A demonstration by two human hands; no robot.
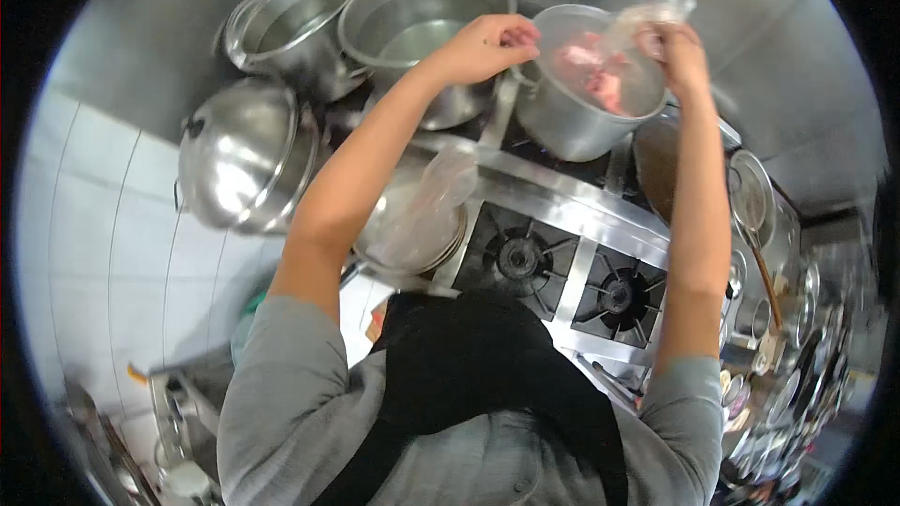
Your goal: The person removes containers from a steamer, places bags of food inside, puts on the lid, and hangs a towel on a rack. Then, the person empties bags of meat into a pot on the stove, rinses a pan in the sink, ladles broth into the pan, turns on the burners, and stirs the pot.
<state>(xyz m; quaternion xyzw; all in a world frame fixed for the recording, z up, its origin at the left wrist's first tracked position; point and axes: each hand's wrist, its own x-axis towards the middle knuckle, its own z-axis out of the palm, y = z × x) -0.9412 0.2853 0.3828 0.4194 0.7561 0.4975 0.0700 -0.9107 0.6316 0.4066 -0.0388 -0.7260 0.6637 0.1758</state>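
My right hand (679,52) grips a clear plastic bag (647,19) over the right rim of a deep metal pot (572,126). Pieces of pink raw meat (605,86) show inside that pot, beneath the bag. On the pot's left side is my left hand (492,45), close to the rim, with its fingers loosely curled, the thumb apart from them and nothing visible in it. Whether it touches the rim I cannot tell.
Two pots of liquid, a wide one (375,52) and a smaller one (328,23), stand at the back left. A domed lidded pot (234,155) sits at left. Another plastic bag (436,192) lies on a pan. Bare burners (518,260) are in front; a long-handled strainer (750,201) is at right.
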